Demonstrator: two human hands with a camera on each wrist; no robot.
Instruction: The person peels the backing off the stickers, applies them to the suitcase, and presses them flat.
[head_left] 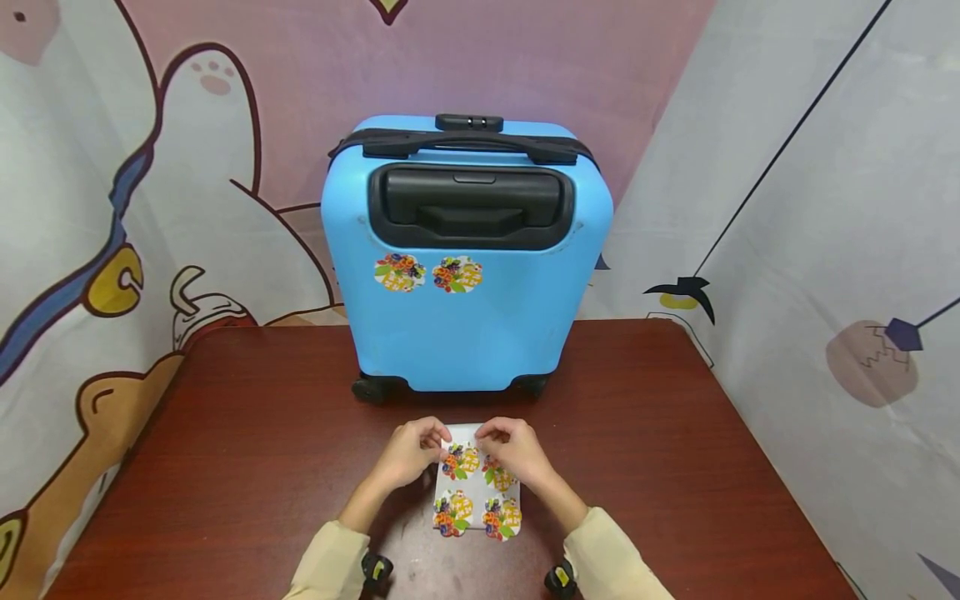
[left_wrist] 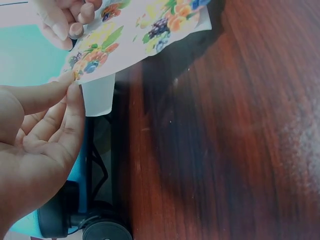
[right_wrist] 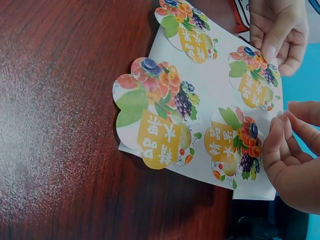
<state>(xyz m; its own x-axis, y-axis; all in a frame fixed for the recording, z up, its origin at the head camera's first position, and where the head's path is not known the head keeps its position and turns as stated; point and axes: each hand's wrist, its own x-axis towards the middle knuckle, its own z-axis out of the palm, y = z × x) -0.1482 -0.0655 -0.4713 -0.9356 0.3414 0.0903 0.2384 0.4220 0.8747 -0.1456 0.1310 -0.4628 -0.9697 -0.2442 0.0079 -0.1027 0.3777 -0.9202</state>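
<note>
A white sticker sheet with several scalloped fruit stickers lies between both hands near the table's front. My left hand pinches its upper left edge with thumb and fingertips, beside a fruit sticker. At the upper right edge, my right hand pinches the sheet with thumb and fingers, next to another fruit sticker. Some lower stickers curl up past the sheet's edge in the right wrist view. Whether a sticker is lifted under the right fingertips cannot be told.
A blue suitcase stands upright behind the hands, with two fruit stickers below its black handle recess. The brown wooden table carries everything. Printed cloth hangs behind and at the sides.
</note>
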